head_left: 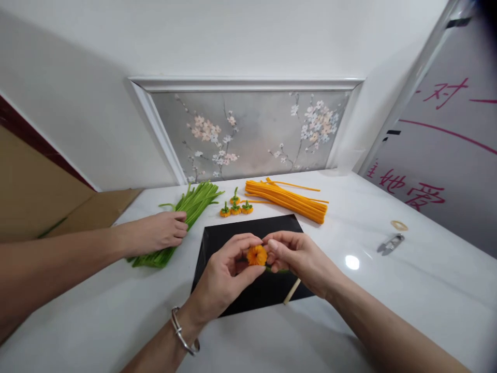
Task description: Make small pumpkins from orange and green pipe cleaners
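Between the fingers and thumb of my left hand (223, 269), which wears a silver bracelet, is a small orange pipe-cleaner pumpkin (257, 255). My right hand (297, 259) is closed in a pinch at the pumpkin's right edge; what its fingertips grip is hidden. A bit of green pipe cleaner (276, 269) shows just under the right fingers. Both hands are above a black mat (248, 298). A pale stick (292, 291) lies at the mat's front edge, partly below my right hand.
Another person's hand (166, 233) rests on a bundle of green pipe cleaners (198, 202) at left. Several small orange pumpkins with green tops (235, 208) stand behind the mat, beside orange pipe cleaners (287, 200). Nail clippers (393, 242) and a rubber band (399, 225) lie right.
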The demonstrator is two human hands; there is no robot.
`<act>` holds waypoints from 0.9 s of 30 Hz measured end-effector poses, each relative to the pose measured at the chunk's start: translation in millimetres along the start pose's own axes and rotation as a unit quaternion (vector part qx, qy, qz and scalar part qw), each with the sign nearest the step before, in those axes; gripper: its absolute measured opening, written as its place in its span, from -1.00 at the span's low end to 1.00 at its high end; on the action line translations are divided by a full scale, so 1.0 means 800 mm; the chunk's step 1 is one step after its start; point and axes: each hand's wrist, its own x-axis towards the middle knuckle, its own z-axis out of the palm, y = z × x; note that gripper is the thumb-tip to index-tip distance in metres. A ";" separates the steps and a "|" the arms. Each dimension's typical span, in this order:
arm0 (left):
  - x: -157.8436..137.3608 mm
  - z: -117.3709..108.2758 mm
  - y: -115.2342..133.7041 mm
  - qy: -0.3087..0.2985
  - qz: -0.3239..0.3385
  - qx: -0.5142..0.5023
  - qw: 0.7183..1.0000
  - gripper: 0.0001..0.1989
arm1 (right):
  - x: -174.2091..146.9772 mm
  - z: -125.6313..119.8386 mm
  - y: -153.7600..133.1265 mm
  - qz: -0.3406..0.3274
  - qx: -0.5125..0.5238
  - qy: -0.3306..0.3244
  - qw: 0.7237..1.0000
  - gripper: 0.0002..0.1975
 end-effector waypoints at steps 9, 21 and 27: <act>0.016 -0.018 -0.009 0.163 -0.101 -0.281 0.940 -0.71 | 0.012 -0.018 0.023 -0.306 -0.416 0.110 0.849 -0.86; 0.012 -0.005 -0.014 0.134 -0.230 -0.425 0.865 -0.79 | 0.010 -0.009 0.025 -0.449 -0.635 0.137 0.613 -0.85; 0.009 -0.005 -0.013 0.033 -0.201 -0.320 0.925 -0.85 | 0.008 -0.014 0.018 -0.471 -0.625 0.125 0.610 -0.83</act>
